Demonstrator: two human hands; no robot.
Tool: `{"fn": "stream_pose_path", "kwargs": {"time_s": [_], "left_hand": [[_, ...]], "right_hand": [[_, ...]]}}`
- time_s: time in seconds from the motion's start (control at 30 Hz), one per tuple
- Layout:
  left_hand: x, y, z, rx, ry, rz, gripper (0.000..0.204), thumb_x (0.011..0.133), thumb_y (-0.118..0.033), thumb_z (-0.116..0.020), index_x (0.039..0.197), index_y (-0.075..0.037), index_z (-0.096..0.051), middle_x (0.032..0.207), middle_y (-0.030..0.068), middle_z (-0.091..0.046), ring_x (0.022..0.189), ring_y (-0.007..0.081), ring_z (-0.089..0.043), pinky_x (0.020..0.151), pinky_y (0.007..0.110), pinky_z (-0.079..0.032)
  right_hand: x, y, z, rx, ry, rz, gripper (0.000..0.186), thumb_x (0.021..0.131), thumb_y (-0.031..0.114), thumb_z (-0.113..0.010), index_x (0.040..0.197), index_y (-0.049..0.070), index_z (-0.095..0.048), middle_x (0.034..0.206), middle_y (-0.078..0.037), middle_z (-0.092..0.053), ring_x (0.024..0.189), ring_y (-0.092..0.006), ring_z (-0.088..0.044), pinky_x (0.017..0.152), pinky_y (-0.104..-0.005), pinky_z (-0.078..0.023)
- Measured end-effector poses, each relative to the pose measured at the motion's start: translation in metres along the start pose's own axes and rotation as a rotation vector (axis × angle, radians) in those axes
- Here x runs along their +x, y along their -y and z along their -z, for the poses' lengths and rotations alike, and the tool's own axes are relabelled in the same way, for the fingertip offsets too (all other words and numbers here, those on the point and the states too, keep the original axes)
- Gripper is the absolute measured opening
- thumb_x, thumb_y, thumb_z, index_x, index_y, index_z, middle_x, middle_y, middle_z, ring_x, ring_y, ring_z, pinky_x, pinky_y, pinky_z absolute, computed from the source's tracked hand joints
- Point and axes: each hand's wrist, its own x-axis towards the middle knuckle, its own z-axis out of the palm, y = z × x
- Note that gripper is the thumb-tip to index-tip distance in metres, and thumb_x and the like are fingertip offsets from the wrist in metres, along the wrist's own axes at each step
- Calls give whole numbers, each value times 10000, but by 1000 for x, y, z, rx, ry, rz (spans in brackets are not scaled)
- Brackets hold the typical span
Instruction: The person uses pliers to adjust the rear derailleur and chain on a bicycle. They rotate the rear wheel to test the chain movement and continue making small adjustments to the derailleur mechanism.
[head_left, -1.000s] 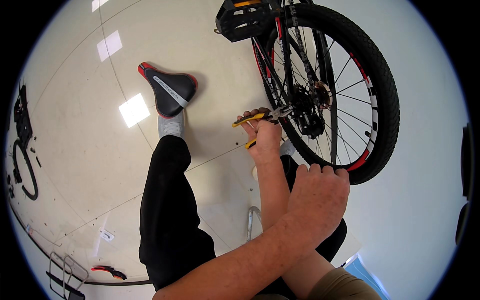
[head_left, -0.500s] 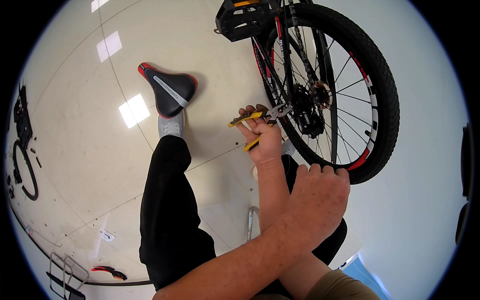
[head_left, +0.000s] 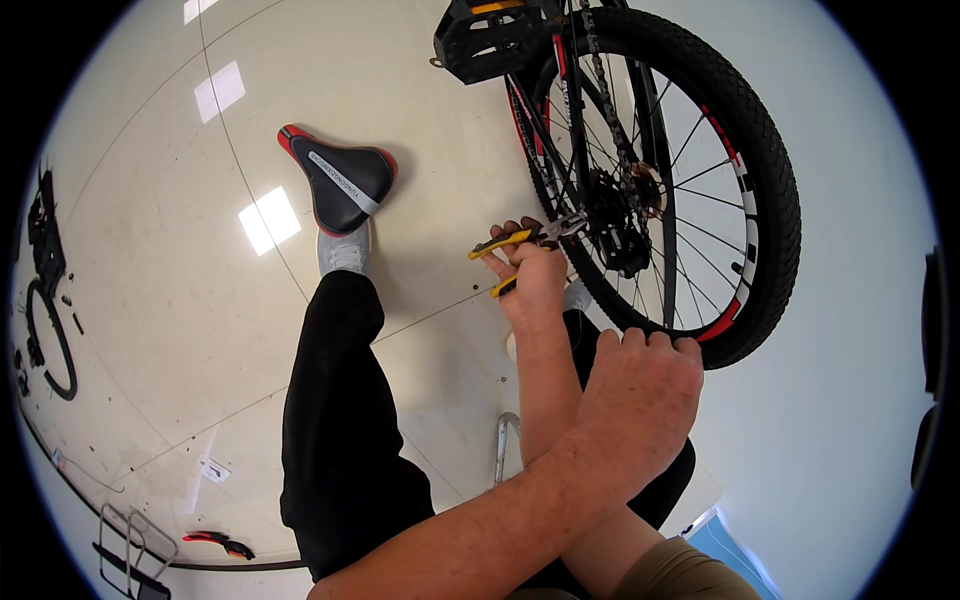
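My left hand [head_left: 645,385] crosses over my right forearm, fingers curled on the lower edge of the bicycle wheel's black tyre [head_left: 765,250]. My right hand [head_left: 530,270] holds yellow-handled pliers [head_left: 503,244], their jaws at the rear hub by the black derailleur [head_left: 620,250]. A chain [head_left: 612,110] runs up from the cogs toward the top edge, and a black pedal [head_left: 475,45] is above. The exact point the jaws grip is too small to tell. A black-and-red saddle [head_left: 340,180] lies beside my left shoe [head_left: 342,255].
Loose black parts and a curved piece [head_left: 50,340] lie at the far left. A metal rack [head_left: 130,550] and a red-and-black part [head_left: 215,543] are at the lower left. A metal tube [head_left: 505,440] is between my legs. A pale wall or surface [head_left: 850,300] fills the right.
My right hand and the pliers have shifted slightly, the handles tipping out leftward and then coming back right. My left hand stays on the tyre, and the bicycle is nearly unmoved.
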Motion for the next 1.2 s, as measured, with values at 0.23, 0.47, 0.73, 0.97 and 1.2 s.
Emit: {"fn": "stream_pose_path", "kwargs": {"time_s": [0.23,0.47,0.73,0.97,1.2], "left_hand": [[-1,-1,5,-1,7,5,122,834,-100,-703,919,-33,-648,821,107,-678,793,264,-685,723,400,-494],[1,-3,7,-2,96,29,124,867,-97,-698,979,-47,-678,877,97,-717,883,240,-698,805,401,-499],[-1,-2,2,8,26,25,115,847,-104,-700,931,-42,-654,834,98,-689,827,258,-689,755,400,-496],[-2,0,5,12,4,5,140,806,-132,-732,878,-54,-641,785,85,-671,774,256,-680,700,388,-488],[0,-1,-5,42,-4,24,147,792,-109,-731,900,-45,-655,795,99,-676,789,261,-684,740,394,-503]], "right_hand": [[-1,-2,-7,-15,-49,1,421,887,-139,-416,1249,48,-525,1113,-73,-627,1038,-199,-676,904,-441,-608],[3,0,-11,11,-91,5,359,907,-134,-400,1199,29,-530,1095,-90,-612,1006,-208,-663,922,-447,-625],[7,-3,6,427,329,-21,471,718,-173,-371,1130,-12,-534,1070,-116,-563,1070,-284,-601,1135,-601,-494],[-6,22,3,971,202,-277,558,703,-150,-401,1218,5,-552,1194,-120,-594,1273,-328,-565,1242,-630,-347],[-2,10,30,-164,83,-136,509,833,-161,-350,1269,11,-549,1192,-154,-649,1120,-318,-706,972,-531,-619]]}}
